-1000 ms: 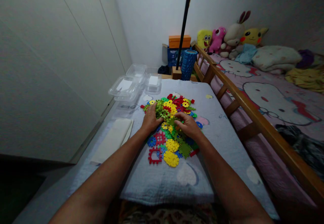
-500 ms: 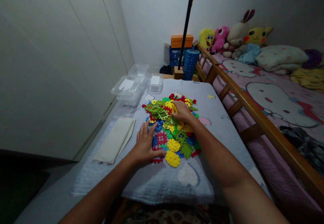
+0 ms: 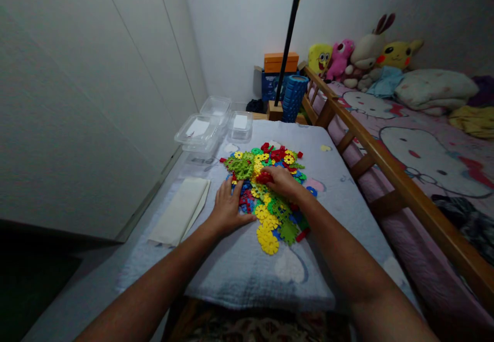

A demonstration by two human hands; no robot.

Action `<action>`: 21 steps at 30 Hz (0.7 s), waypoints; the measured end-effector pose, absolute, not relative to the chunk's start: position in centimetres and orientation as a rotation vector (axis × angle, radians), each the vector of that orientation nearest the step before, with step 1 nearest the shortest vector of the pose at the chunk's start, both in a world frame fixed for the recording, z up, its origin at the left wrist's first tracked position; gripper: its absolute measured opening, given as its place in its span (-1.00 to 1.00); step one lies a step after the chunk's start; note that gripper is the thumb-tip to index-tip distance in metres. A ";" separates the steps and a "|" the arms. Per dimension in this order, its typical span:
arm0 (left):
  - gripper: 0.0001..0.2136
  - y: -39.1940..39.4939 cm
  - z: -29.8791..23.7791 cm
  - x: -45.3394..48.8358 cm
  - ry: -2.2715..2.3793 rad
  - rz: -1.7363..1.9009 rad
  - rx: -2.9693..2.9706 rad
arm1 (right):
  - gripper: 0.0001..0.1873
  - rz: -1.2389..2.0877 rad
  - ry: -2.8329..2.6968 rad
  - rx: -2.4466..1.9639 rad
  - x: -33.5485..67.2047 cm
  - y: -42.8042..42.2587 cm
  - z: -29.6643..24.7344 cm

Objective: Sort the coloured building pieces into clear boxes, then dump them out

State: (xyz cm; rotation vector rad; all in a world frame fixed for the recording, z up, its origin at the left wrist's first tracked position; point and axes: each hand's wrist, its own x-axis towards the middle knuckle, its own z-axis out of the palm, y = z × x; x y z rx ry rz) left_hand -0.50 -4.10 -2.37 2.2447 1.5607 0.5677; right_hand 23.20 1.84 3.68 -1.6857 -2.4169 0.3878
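Observation:
A pile of plastic interlocking building pieces lies on the cloth-covered table. My left hand [image 3: 227, 208] rests along the near left side of the pile, fingers apart, with nothing in its grasp. Over the middle of the heap, my right hand [image 3: 283, 181] closes its fingertips on a red building piece [image 3: 264, 178], partly hidden by the fingers. Green square pieces [image 3: 241, 166] are bunched at the left of the pile. Several yellow flower-shaped discs [image 3: 269, 241] lie at its near end. Blue and more red pieces show between them.
Clear plastic boxes [image 3: 198, 131] stand at the back left, one small box [image 3: 240, 125] beside them. A folded cream sheet [image 3: 179, 212] lies on the left. A wooden bed rail [image 3: 363, 149] runs along the right. A black pole [image 3: 288, 38] rises at the back.
My right hand has come slightly nearer and now grips a red piece. My left hand has slid a little away from me and to the right, pushing pieces inward along the pile's edge.

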 end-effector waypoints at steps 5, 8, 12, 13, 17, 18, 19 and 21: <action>0.07 -0.6 -1.8 0.1 1.376 0.695 2.211 | -0.50 0.594 -2.347 -1.429 24.6 -1.1 3.2; -0.11 1.2 -1.4 0.5 1.274 0.757 2.194 | -0.44 0.718 -2.277 -1.321 25.9 -2.0 2.9; -0.24 2.6 -1.0 1.5 1.306 0.820 2.108 | -0.56 0.646 -2.083 -1.406 28.2 -1.3 2.5; -0.25 2.8 -1.0 1.8 1.333 0.833 2.083 | -0.60 0.558 -2.006 -1.493 28.7 -0.8 2.2; -0.28 3.5 -1.2 3.0 1.441 0.865 1.927 | -0.51 0.260 -1.669 -1.960 30.2 1.2 0.5; -0.29 3.7 -1.3 3.2 1.462 0.879 1.861 | -0.46 0.243 -1.628 -2.047 30.2 1.6 0.1; -0.29 4.0 -1.3 3.4 1.473 0.897 1.792 | -0.43 0.245 -1.618 -2.102 30.1 1.9 -0.2; -0.29 4.6 -1.3 3.7 1.458 0.934 1.682 | -0.40 0.281 -1.667 -2.128 29.5 2.5 -0.6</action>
